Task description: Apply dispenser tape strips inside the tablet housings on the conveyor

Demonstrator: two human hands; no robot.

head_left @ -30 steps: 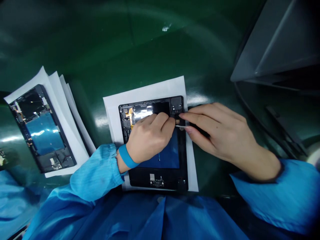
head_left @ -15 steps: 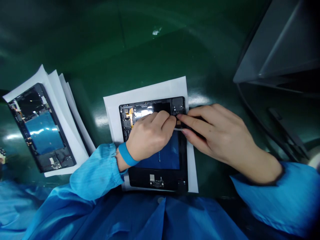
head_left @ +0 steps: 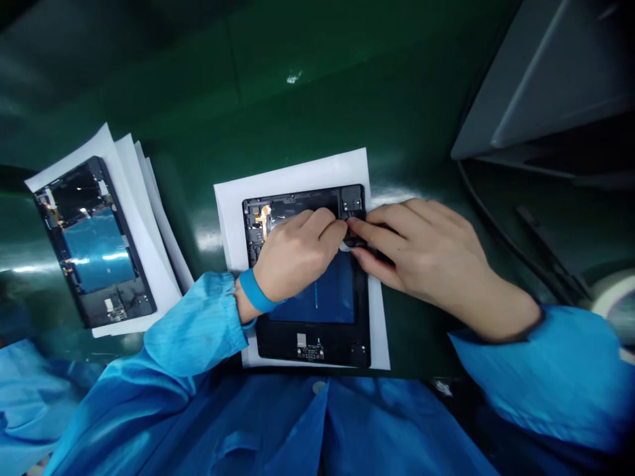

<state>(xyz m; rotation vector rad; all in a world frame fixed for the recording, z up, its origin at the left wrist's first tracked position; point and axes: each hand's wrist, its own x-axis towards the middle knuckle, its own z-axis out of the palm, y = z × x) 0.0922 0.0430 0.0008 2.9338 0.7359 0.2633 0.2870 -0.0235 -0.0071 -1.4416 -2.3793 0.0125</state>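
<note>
An opened tablet (head_left: 317,330) with a black frame and a blue inner panel lies on a white sheet (head_left: 292,173) in front of me. My left hand (head_left: 292,254) rests on its upper half with fingers curled, pinching at a small pale part near the tablet's upper right. My right hand (head_left: 426,254) comes in from the right, fingertips pressed together on the same small part (head_left: 344,246). The fingertips of both hands meet there. A blue band (head_left: 255,291) circles my left wrist. What the part is I cannot make out.
A second opened tablet (head_left: 94,244) lies on a stack of white sheets (head_left: 149,198) at the left. The surface is a shiny dark green belt (head_left: 297,99). A dark grey machine housing (head_left: 546,86) stands at the upper right. A pale roll edge (head_left: 612,297) shows at far right.
My hands have closed in until the fingertips meet at the tablet's upper right. The view has shifted slightly, so everything sits a little higher and to the right.
</note>
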